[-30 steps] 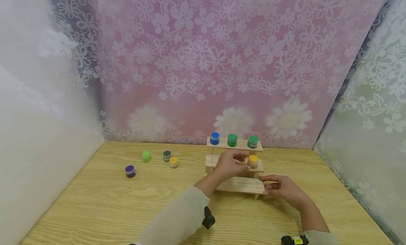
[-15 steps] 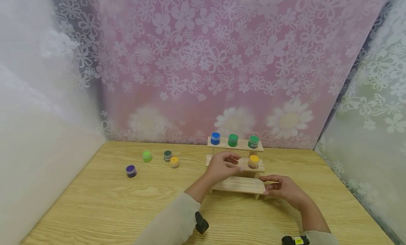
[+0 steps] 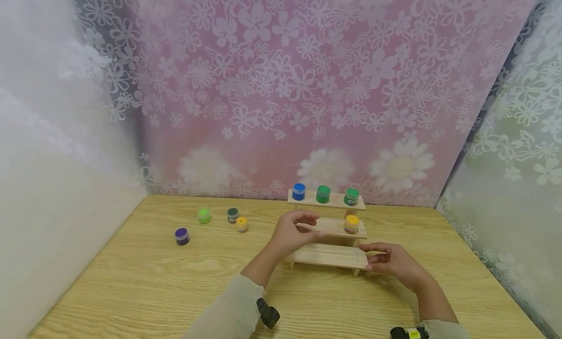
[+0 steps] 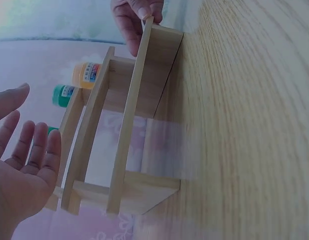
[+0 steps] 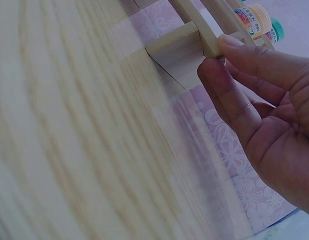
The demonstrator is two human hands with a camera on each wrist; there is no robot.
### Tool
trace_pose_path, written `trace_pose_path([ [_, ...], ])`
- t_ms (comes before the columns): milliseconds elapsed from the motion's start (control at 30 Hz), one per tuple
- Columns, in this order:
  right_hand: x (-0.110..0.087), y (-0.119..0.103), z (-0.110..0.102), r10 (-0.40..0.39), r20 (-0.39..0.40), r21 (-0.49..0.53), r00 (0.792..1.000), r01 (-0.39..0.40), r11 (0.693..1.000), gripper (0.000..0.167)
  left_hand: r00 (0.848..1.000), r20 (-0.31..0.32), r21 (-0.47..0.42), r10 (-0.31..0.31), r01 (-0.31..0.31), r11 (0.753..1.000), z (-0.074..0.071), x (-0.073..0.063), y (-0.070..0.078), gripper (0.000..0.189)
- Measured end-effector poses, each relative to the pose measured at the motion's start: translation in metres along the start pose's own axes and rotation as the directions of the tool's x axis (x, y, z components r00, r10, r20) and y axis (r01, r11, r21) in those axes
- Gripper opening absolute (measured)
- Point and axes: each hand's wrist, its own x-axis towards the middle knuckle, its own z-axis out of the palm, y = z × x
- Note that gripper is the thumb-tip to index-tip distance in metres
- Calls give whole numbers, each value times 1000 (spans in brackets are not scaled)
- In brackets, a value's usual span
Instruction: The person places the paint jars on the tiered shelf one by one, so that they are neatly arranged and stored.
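A three-tiered wooden display stand (image 3: 329,255) stands on the table. My right hand (image 3: 397,266) pinches the right end of its lowest shelf; in the right wrist view the thumb (image 5: 232,41) lies at the shelf's edge. A yellow paint jar (image 3: 351,224) sits at the right of the middle shelf. On the top shelf are a blue paint jar (image 3: 299,191) and two green paint jars, one in the middle (image 3: 323,194) and one at the right (image 3: 351,196). My left hand (image 3: 293,231) is in front of the middle shelf's left part, fingers loosely bent, holding nothing.
On the table to the left are a light green jar (image 3: 204,216), a dark green jar (image 3: 232,215), another yellow jar (image 3: 242,225) and a purple jar (image 3: 182,236). A pink floral curtain (image 3: 246,134) hangs behind the table.
My left hand has drawn away from the yellow jar on the middle shelf and moved left. That jar stays where it was. My right hand keeps its hold on the stand.
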Motion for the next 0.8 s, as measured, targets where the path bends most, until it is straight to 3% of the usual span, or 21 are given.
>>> trace_pose_path([
  [67, 0, 0, 0, 2, 1, 4, 1000, -2, 1000, 64, 1000, -6, -8, -3, 3, 1000, -4, -6, 9, 38],
  [233, 0, -1, 0, 12, -1, 5, 1000, -12, 1000, 65, 1000, -24, -50, -5, 4, 999, -14, -12, 12, 39],
  [333, -1, -2, 1, 14, -1, 9, 1000, -14, 1000, 65, 999, -42, -48, 1, -3, 999, -21, -12, -1, 42],
  [467, -1, -3, 1, 10, 2, 13, 1000, -10, 1000, 64, 998, -57, -36, -9, 7, 999, -31, -15, -4, 42],
  [800, -1, -1, 0, -10, 8, -1, 1000, 10, 1000, 64, 1000, -8, -40, -19, 19, 999, -60, -26, -2, 46],
])
